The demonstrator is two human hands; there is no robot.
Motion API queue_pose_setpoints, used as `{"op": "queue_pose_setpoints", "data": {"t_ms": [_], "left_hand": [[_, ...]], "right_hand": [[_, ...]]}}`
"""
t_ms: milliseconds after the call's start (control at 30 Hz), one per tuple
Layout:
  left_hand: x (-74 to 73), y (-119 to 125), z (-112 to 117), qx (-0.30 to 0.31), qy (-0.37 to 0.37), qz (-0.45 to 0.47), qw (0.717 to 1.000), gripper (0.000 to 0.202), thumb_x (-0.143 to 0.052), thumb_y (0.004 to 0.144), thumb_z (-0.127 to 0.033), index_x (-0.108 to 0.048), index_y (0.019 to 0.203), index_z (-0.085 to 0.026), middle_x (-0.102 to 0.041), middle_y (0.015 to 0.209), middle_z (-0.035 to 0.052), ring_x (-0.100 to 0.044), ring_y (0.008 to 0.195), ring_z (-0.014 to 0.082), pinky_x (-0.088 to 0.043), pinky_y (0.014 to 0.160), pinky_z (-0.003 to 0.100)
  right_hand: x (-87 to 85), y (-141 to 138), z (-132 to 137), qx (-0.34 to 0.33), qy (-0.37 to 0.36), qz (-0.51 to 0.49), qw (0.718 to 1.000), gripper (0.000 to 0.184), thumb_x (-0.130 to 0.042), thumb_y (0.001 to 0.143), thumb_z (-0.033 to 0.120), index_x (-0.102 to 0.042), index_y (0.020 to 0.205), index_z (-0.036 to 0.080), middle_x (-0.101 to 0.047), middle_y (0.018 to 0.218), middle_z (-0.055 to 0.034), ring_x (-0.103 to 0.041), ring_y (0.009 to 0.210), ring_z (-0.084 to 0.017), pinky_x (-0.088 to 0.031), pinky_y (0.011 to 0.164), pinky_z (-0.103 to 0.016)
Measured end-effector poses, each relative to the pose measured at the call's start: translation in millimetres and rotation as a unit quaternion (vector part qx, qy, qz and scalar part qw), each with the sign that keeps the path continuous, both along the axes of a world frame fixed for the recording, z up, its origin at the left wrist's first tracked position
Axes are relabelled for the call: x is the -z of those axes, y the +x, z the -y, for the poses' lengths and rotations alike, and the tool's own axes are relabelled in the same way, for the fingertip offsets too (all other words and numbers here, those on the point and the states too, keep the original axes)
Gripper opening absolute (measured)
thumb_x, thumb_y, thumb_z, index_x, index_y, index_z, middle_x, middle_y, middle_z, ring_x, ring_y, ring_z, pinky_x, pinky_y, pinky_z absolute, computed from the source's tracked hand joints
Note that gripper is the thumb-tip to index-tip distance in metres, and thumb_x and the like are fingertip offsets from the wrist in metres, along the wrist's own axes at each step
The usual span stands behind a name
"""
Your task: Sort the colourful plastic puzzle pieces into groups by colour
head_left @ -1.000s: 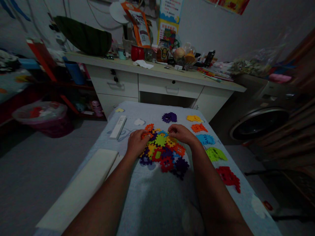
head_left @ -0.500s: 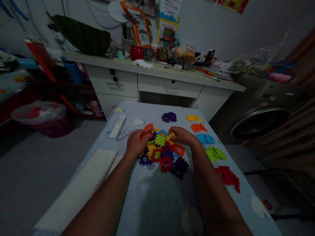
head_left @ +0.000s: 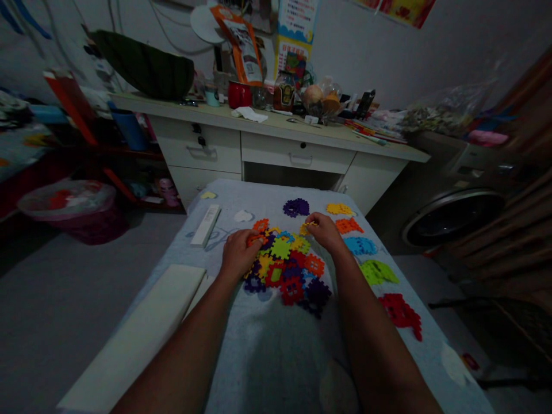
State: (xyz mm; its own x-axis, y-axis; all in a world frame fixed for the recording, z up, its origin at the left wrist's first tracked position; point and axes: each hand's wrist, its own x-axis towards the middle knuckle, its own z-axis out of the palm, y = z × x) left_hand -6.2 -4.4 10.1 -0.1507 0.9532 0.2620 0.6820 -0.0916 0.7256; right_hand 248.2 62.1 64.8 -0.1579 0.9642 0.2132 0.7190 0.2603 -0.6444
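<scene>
A heap of mixed coloured plastic puzzle pieces [head_left: 288,267] lies in the middle of a cloth-covered table [head_left: 276,356]. My left hand [head_left: 236,253] rests on the heap's left edge, fingers curled on an orange piece [head_left: 257,236]. My right hand [head_left: 324,232] is at the heap's far right corner and pinches a yellow piece [head_left: 305,227]. Sorted groups lie around it: purple [head_left: 296,207], yellow [head_left: 338,209], orange [head_left: 348,225], blue [head_left: 360,245], green [head_left: 378,271] and red [head_left: 401,313].
A white flat box [head_left: 142,328] lies along the table's left edge, a slim white box [head_left: 206,224] farther back. A cluttered white desk [head_left: 267,141] with drawers stands beyond. A washing machine [head_left: 457,213] is at right, a pink basin [head_left: 71,207] on the floor at left.
My right hand has moved from the heap's top towards the far right, lifting a yellow piece out of it. My left hand stays on the heap's left side.
</scene>
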Motion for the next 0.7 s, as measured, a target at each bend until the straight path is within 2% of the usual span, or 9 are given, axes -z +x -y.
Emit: {"op": "queue_pose_setpoints", "data": {"t_ms": [133,367,533,700], "left_hand": [[-2.0,1,1,-0.004,0.0,0.001,1.0,0.03,-0.055,0.081,-0.041,-0.07,0.099,-0.021,-0.07,0.108,0.008,-0.059,0.109,0.0276,-0.042,0.1,0.043],[-1.5,1,1,-0.002,-0.009,0.007,1.0,0.029,-0.056,0.082,-0.04,-0.069,0.1,-0.021,-0.07,0.11,0.0072,-0.058,0.112,0.0276,-0.041,0.102,0.043],[1.5,0,0,0.0,0.0,0.01,1.0,0.029,-0.056,0.082,-0.04,-0.069,0.1,-0.022,-0.07,0.109,0.0066,-0.058,0.111,0.0272,-0.041,0.101,0.043],[0.3,-1,1,0.002,0.001,0.011,1.0,0.028,-0.056,0.081,-0.04,-0.069,0.098,-0.022,-0.07,0.109,0.0071,-0.059,0.109,0.0269,-0.041,0.101,0.043]], "right_hand": [[4.9,-4,-6,0.041,0.062,0.021,0.997,0.014,-0.057,0.073,0.017,-0.067,0.083,0.019,-0.059,0.09,-0.0053,-0.055,0.088,-0.02,-0.043,0.086,-0.033],[12.8,-17,-32,0.07,0.097,-0.035,0.992,0.013,-0.056,0.075,0.021,-0.066,0.083,0.018,-0.065,0.088,-0.0066,-0.057,0.088,-0.021,-0.044,0.088,-0.033],[15.5,-11,-44,0.1,0.076,-0.09,0.988,0.021,-0.054,0.069,0.021,-0.067,0.085,0.017,-0.068,0.088,-0.0057,-0.059,0.084,-0.02,-0.048,0.081,-0.032],[21.9,7,-48,0.132,0.021,-0.144,0.98,0.037,-0.05,0.068,0.022,-0.07,0.097,0.013,-0.07,0.086,-0.0062,-0.062,0.077,-0.02,-0.05,0.075,-0.031]]}}
